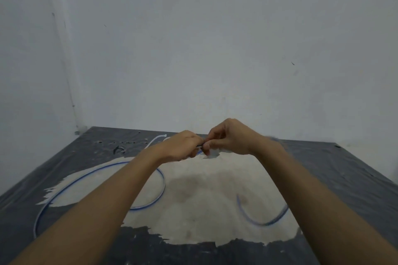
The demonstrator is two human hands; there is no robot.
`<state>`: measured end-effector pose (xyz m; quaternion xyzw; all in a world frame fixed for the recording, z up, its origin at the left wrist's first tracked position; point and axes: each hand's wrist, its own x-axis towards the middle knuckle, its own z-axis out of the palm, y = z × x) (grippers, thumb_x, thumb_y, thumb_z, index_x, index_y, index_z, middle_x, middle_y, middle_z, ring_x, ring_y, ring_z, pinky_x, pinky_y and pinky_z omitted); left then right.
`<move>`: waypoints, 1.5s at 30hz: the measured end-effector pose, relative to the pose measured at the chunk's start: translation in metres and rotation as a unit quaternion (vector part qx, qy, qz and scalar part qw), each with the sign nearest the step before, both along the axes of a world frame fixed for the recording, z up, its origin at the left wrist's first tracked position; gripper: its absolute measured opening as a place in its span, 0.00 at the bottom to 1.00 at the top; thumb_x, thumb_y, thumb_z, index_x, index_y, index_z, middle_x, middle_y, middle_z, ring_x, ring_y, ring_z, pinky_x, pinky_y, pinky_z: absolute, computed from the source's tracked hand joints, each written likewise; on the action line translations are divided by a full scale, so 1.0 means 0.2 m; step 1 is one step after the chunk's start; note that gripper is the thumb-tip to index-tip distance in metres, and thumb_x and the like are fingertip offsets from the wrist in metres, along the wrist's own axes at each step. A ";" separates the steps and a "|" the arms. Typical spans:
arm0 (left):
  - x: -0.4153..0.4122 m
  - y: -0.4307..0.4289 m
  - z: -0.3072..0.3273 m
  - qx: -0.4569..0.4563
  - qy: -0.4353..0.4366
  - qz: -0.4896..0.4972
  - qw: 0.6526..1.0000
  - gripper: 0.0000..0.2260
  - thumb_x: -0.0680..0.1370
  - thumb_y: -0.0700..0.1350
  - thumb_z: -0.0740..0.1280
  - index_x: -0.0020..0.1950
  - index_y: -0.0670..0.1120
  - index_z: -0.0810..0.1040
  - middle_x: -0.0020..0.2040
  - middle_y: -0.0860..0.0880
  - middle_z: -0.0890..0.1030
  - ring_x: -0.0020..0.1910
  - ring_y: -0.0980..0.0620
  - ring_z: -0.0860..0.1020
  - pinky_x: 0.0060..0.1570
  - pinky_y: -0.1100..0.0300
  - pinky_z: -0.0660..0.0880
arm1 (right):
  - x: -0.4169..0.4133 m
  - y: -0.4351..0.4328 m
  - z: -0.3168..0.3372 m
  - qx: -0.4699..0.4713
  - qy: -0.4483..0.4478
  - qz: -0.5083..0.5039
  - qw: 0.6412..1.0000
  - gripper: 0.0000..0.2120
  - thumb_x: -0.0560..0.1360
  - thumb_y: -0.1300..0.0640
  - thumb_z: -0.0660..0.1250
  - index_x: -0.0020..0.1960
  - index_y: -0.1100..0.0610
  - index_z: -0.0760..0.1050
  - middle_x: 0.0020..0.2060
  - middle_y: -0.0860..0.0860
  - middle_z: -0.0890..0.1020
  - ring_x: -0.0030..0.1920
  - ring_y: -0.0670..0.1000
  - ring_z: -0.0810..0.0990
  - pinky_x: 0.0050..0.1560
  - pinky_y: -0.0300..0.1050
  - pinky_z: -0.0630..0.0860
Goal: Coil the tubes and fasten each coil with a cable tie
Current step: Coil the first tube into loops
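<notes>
Seemingly | step: fastening | left hand (183, 146) and right hand (230, 137) pinched one dark strip (201, 145) between them, likely a cable tie | tube (86, 176) lay loosely looped on table (344, 168) | next: thread strip round gathered loops

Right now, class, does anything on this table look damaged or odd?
Yes. The table's dark covering is stripped away in the middle, leaving a ragged pale patch. The blue-striped tube sprawls loose across it, uncoiled.

A tube (97, 170) is looping at lower left, a second tube (261, 224) is curving at lower right; the table (204, 200) between them is lying open; a wall (193, 49) is closing the top.
</notes>
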<state>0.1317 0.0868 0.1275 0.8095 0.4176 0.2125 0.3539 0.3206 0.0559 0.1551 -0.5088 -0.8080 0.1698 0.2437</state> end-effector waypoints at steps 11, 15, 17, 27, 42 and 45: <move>-0.03 0.04 0.05 -0.190 -0.176 -0.005 0.966 0.18 0.82 0.50 0.55 0.32 0.50 0.67 0.27 0.53 0.57 0.25 0.55 0.52 0.23 0.62 0.50 | 0.09 -0.02 0.03 0.041 0.145 -0.008 0.989 0.10 0.69 0.52 0.80 0.42 0.55 0.80 0.30 0.48 0.80 0.31 0.46 0.75 0.36 0.42 0.72; -0.07 0.06 0.03 -0.240 -0.204 -0.007 0.949 0.17 0.81 0.51 0.55 0.32 0.50 0.67 0.26 0.54 0.56 0.24 0.55 0.52 0.23 0.62 0.48 | 0.20 -0.03 0.03 0.072 0.220 -0.023 0.973 0.06 0.70 0.55 0.79 0.42 0.55 0.83 0.35 0.53 0.85 0.36 0.55 0.80 0.45 0.52 0.77; -0.06 0.06 0.03 -0.252 -0.198 -0.020 0.947 0.17 0.81 0.54 0.55 0.34 0.50 0.68 0.27 0.54 0.56 0.24 0.55 0.52 0.22 0.63 0.50 | 0.21 -0.03 0.03 0.088 0.244 -0.014 0.966 0.05 0.70 0.54 0.78 0.41 0.55 0.85 0.38 0.56 0.86 0.37 0.63 0.79 0.44 0.54 0.75; 0.01 0.00 0.10 -0.265 -0.283 -0.045 0.921 0.15 0.82 0.53 0.56 0.42 0.47 0.74 0.27 0.54 0.58 0.23 0.57 0.52 0.22 0.63 0.49 | 0.17 -0.03 0.03 0.152 0.266 -0.042 0.951 0.03 0.73 0.57 0.76 0.43 0.56 0.84 0.37 0.49 0.86 0.38 0.48 0.79 0.42 0.45 0.76; 0.03 -0.04 0.14 -0.250 -0.294 -0.024 0.922 0.18 0.82 0.51 0.56 0.57 0.44 0.83 0.29 0.53 0.58 0.25 0.56 0.52 0.23 0.64 0.50 | 0.09 -0.09 0.04 0.033 0.279 -0.008 0.960 0.11 0.81 0.57 0.66 0.59 0.60 0.82 0.48 0.54 0.87 0.43 0.58 0.87 0.36 0.31 0.76; 0.03 -0.04 0.14 -0.260 -0.276 -0.023 0.925 0.20 0.80 0.48 0.54 0.55 0.43 0.84 0.29 0.53 0.58 0.26 0.55 0.52 0.23 0.62 0.51 | 0.08 -0.08 0.02 0.020 0.273 -0.004 0.962 0.10 0.79 0.59 0.68 0.58 0.60 0.84 0.45 0.50 0.88 0.39 0.55 0.86 0.43 0.31 0.77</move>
